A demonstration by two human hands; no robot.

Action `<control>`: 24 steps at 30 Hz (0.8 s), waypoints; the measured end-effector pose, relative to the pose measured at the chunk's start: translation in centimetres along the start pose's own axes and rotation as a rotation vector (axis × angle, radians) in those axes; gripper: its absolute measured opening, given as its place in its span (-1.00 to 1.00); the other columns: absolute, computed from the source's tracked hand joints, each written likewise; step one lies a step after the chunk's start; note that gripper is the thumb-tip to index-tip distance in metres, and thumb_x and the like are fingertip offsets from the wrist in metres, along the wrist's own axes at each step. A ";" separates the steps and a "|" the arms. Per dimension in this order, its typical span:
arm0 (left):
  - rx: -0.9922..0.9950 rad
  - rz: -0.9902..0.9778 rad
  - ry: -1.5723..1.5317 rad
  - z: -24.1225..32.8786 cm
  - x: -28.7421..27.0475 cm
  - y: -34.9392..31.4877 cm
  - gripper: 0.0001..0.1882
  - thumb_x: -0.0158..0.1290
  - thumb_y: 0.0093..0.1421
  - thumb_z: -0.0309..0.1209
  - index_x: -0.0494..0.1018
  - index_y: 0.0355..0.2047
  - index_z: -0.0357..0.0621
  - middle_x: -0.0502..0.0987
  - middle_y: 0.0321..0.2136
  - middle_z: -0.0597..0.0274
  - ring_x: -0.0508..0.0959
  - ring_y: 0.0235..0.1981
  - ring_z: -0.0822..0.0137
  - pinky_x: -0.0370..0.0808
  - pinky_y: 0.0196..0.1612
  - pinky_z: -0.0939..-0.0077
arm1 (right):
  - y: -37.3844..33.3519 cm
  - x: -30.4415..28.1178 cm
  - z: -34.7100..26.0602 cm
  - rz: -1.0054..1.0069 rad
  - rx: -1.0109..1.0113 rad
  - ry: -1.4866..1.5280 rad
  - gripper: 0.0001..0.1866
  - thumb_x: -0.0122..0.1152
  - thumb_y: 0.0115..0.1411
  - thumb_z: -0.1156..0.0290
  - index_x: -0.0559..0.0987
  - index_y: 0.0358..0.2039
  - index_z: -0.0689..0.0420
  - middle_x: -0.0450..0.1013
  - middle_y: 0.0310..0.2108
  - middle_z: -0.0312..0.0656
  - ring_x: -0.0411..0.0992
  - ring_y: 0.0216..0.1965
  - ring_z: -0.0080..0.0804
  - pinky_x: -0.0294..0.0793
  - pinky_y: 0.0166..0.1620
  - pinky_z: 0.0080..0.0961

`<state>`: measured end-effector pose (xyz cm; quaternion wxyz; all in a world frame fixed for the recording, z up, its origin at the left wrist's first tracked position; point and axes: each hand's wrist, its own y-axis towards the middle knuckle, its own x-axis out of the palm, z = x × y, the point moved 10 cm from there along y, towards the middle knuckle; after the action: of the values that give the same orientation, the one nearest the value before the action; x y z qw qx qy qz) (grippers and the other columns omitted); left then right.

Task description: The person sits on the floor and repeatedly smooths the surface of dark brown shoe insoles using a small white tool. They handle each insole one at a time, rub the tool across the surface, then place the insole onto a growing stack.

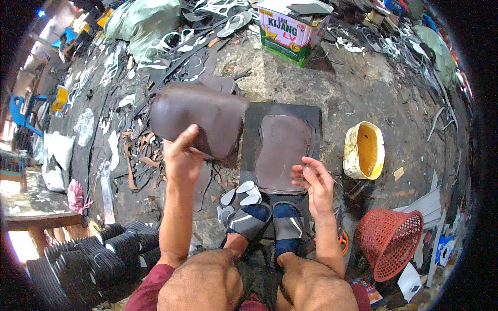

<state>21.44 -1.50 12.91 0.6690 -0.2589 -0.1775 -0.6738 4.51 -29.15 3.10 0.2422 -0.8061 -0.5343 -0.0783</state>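
In the head view, with the clock dial centred on the picture, a curved brown sheet [202, 116] is seen at 10 o'clock. It is held at its lower edge by the left hand [181, 159], at 9 o'clock; the hand is clamped on it, with the thumb pressed over the upper face and the other fingers mostly hidden. By the sheet's right end, the left edge of a black board [281, 110] is overlapped.

On that board, at 3 o'clock, a stack of brown sole-shaped sheets [282, 150] is laid, its edges slightly out of line. At its lower right the right hand [319, 186] is held, at 4 o'clock, fingers apart and slightly curled, with nothing grasped; whether the stack is touched cannot be told.

Farther out at 3 o'clock, a cut-down plastic container [350, 151], yellowish inside, is set on the floor [332, 88]. At 4 o'clock a red perforated basket [386, 241] is tipped over. A square tin [298, 44] is placed near 1 o'clock, and a pale green sack [145, 28] at 11. Rows of black soles [104, 254] are stacked at 8 o'clock. At 6 o'clock small pale pieces [250, 195] are scattered beside the sandalled feet [249, 222].
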 end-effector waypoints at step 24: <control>0.099 -0.331 1.536 -18.6 -13.2 -10.1 -0.55 0.29 0.09 -0.45 0.58 0.04 -0.08 0.59 -0.14 0.06 0.56 -0.13 0.07 0.52 -0.05 0.31 | 11.2 -3.2 -18.5 0.551 -1.039 -1.106 -0.79 0.07 0.39 0.25 0.56 -0.29 0.10 0.58 -0.32 0.02 0.55 -0.30 0.13 0.51 -0.25 -0.05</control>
<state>8.94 -1.26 -8.69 0.5058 0.3392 0.2687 -0.7463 15.65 -44.07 14.57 -0.4525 -0.8404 -0.2542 0.1559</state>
